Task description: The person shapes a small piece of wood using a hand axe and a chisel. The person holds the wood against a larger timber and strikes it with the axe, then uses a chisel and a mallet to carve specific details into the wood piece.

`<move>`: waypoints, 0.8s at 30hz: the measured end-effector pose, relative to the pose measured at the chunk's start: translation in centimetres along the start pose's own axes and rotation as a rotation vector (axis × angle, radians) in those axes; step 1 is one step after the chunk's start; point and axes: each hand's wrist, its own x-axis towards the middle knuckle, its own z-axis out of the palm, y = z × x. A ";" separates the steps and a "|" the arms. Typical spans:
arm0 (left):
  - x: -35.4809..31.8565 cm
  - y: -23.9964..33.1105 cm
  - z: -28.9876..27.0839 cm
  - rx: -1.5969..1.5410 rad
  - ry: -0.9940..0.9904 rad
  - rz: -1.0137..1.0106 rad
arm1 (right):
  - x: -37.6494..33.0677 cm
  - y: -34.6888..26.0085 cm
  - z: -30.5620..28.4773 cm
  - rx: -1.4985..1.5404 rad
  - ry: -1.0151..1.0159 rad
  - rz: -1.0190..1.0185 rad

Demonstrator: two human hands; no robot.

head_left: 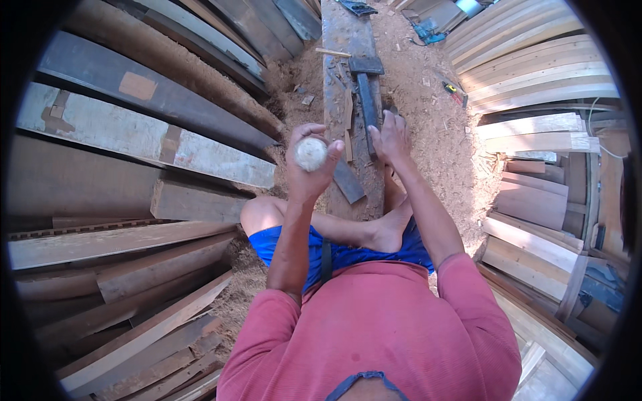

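Note:
My left hand (313,174) is closed around a pale object with a round end (311,154), held up over the left side of a long wooden plank (342,33). The rest of that object is hidden behind the palm. On the plank lies a dark T-shaped piece (367,113), its wide block at the far end. Beside the near end of this piece, my right hand (393,138) has curled fingers, with the thumb close to the dark bar. Something small and dark (390,107) shows just beyond those fingers; what they grip is not clear.
A short dark wood block (348,182) and thin wood strips (348,110) lie on the plank. Boards (134,127) crowd the left, and stacked lumber (535,73) stands right. A teal power tool (428,30) and a yellow-handled tool (453,92) rest on the sawdust.

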 end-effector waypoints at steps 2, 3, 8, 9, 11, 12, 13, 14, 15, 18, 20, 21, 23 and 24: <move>0.0 -0.6 0.7 0.024 -0.048 -0.010 | 2.7 -0.3 0.7 -0.134 -0.213 0.104; 0.0 -0.9 0.8 0.030 -0.042 -0.011 | 3.6 -0.6 1.1 -0.130 -0.218 0.099; 0.4 -3.0 2.1 0.143 -0.079 -0.015 | 6.3 0.4 3.0 -0.077 -0.500 0.277; 0.5 -3.6 2.1 0.135 -0.074 0.036 | 6.7 0.8 3.1 -0.075 -0.510 0.280; 0.6 -4.1 2.5 0.137 -0.084 -0.005 | 8.1 1.6 1.7 -0.099 -0.507 0.384; 0.7 -4.2 2.7 0.134 -0.090 -0.038 | 8.8 5.0 2.8 -0.026 -0.510 0.294; 0.9 -4.2 2.6 0.137 -0.087 -0.038 | 9.1 5.6 1.9 -0.023 -0.512 0.290; 0.9 -4.2 2.5 0.154 -0.087 -0.024 | 9.2 5.8 0.5 0.085 -0.516 0.251; 0.7 -4.3 2.4 0.170 -0.088 -0.010 | 8.9 5.7 -0.5 0.193 -0.518 0.213; 0.5 -4.4 2.6 0.142 -0.071 -0.045 | 5.7 4.4 -3.7 0.330 -0.412 0.167; 0.4 -4.7 2.9 0.144 -0.055 -0.010 | 2.5 2.1 -7.5 0.478 -0.259 0.067; 0.2 -5.0 3.0 0.152 -0.037 0.028 | 1.2 1.2 -9.1 0.479 -0.252 0.071; -0.7 -5.0 3.4 0.140 -0.020 0.048 | -1.2 -0.5 -12.0 0.516 -0.156 0.064; -1.2 -5.0 3.6 0.130 0.003 0.063 | -2.8 -1.5 -12.9 0.514 -0.148 0.063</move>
